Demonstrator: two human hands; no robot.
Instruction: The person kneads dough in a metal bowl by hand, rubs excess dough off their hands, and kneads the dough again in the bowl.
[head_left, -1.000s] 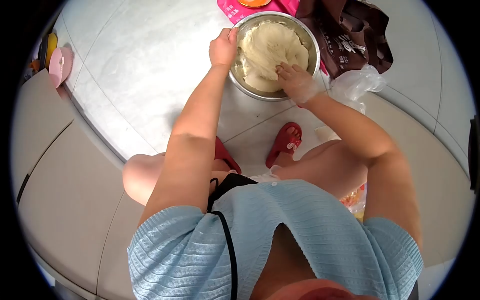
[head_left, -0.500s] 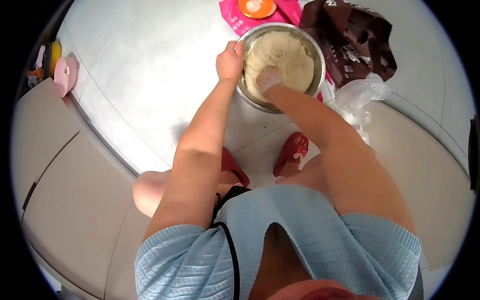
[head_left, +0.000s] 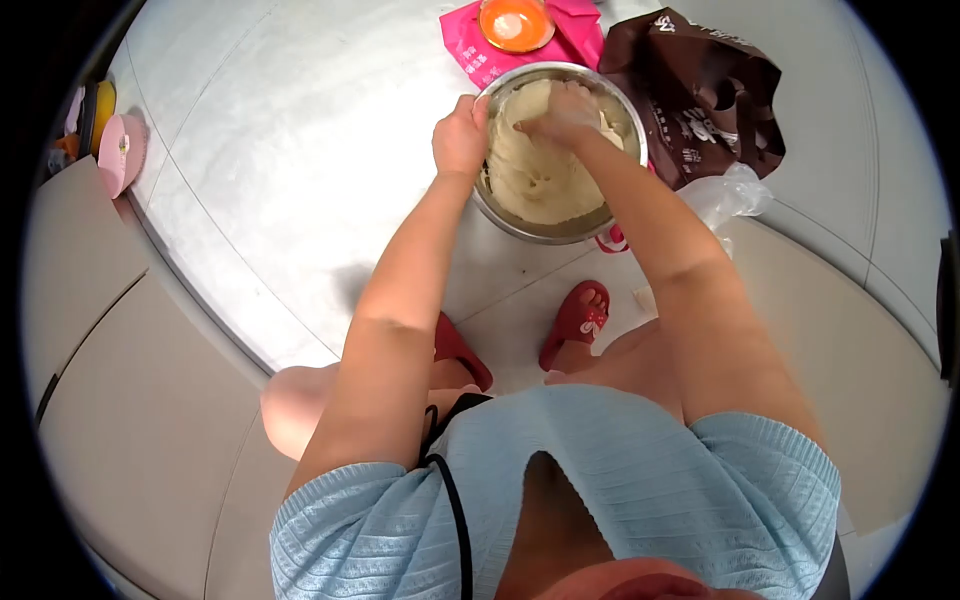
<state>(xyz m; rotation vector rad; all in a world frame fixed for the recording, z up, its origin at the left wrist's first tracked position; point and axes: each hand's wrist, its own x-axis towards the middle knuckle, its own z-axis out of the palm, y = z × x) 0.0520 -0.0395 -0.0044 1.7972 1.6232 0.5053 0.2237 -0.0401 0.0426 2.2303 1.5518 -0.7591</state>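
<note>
Round steel bowl [head_left: 556, 232] upright on floor, 12 o'clock; pale sticky dough [head_left: 540, 175] fills inside, surface streaked.

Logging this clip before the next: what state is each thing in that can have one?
Steel bowl: upright on the floor, holding dough.
Dough: one soft mass, stretched.
Left hand: grip closed on the bowl's rim.
Right hand: pressed into the dough.
Brown bag: crumpled, open.
Orange dish: upright on a pink packet.
</note>
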